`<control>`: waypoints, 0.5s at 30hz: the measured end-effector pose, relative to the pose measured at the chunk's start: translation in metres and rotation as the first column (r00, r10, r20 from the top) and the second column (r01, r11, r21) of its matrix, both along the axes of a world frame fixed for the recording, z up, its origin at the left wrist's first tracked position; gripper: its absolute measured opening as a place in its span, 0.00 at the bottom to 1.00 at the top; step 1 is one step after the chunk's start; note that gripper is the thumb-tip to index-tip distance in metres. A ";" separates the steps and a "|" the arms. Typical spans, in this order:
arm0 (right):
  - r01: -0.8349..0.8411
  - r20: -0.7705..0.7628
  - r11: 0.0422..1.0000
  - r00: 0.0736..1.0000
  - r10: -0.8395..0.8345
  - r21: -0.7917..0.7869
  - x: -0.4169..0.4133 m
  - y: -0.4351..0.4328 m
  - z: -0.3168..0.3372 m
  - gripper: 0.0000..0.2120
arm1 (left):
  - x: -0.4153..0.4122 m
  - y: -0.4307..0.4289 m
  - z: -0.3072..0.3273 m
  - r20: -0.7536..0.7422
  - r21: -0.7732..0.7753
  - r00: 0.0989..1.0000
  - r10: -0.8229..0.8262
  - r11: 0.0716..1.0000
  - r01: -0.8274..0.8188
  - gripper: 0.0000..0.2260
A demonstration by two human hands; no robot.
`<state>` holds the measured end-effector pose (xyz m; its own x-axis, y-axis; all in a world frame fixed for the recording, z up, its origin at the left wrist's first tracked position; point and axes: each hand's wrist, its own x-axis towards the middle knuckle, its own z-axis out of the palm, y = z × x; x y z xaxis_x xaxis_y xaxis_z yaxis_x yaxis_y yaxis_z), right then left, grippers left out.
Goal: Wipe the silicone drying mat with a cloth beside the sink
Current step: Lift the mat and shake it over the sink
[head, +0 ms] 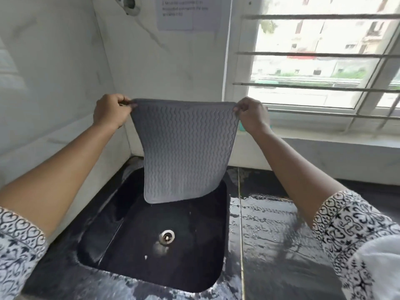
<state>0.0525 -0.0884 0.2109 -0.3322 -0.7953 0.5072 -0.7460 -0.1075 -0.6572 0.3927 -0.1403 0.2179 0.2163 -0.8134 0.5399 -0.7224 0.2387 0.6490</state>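
Centre of frame: the mat hangs upright over the sink, its top corners pinched by the closed fingers of the left hand and right hand. This appears to be a draining step; wiping likely next requires laying it flat on the counter at right and fetching a cloth, none visible.

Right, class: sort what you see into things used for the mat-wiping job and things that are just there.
Job: grey silicone mat, left hand, right hand, black sink, wet counter.
Just there: paper notice, barred window, drain.
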 end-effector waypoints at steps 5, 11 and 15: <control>0.017 0.005 0.993 1.000 -0.017 -0.114 -0.069 0.055 0.027 0.08 | -0.059 0.032 0.029 -0.027 -0.143 0.980 -0.196 0.971 0.190 0.08; -0.036 0.041 0.987 0.998 0.043 -0.159 -0.158 0.150 0.049 0.03 | -0.137 0.097 0.045 -0.085 -0.150 0.879 -0.469 0.878 0.454 0.07; -0.064 0.015 0.985 0.998 0.067 -0.161 -0.200 0.219 0.052 0.05 | -0.175 0.142 0.027 -0.159 -0.180 0.789 -0.593 0.804 0.568 0.06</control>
